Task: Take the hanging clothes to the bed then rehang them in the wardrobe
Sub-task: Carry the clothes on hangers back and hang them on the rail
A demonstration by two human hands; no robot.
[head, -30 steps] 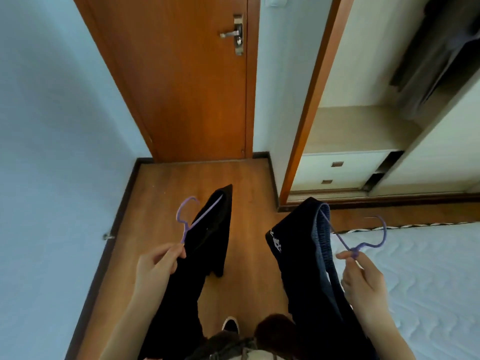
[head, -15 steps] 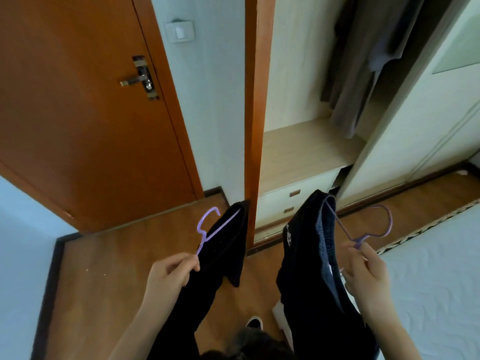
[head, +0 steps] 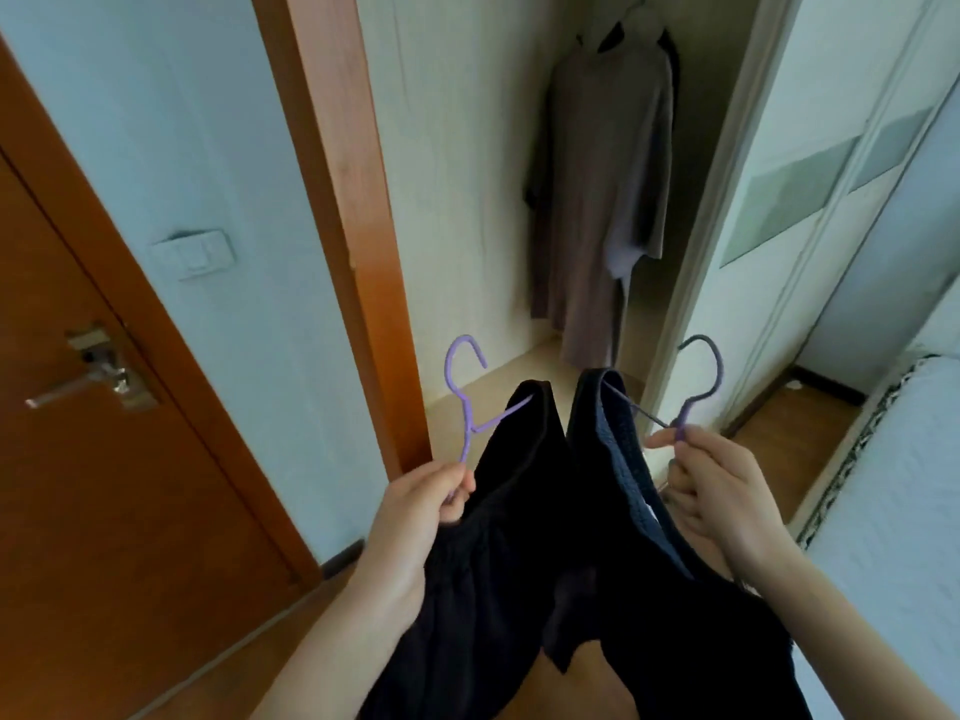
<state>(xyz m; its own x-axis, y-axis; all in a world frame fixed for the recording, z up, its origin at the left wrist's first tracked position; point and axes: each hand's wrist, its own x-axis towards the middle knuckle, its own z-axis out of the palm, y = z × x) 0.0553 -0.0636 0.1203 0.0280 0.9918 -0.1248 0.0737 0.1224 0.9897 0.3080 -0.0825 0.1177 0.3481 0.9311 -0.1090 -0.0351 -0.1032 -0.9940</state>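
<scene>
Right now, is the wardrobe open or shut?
Open: the sliding door is aside, and a grey coat hangs in plain view inside.

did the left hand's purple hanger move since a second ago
Yes. The purple hanger in the left hand was left of the orange wardrobe post; now its hook shows right of that post, so it moved rightward.
</scene>
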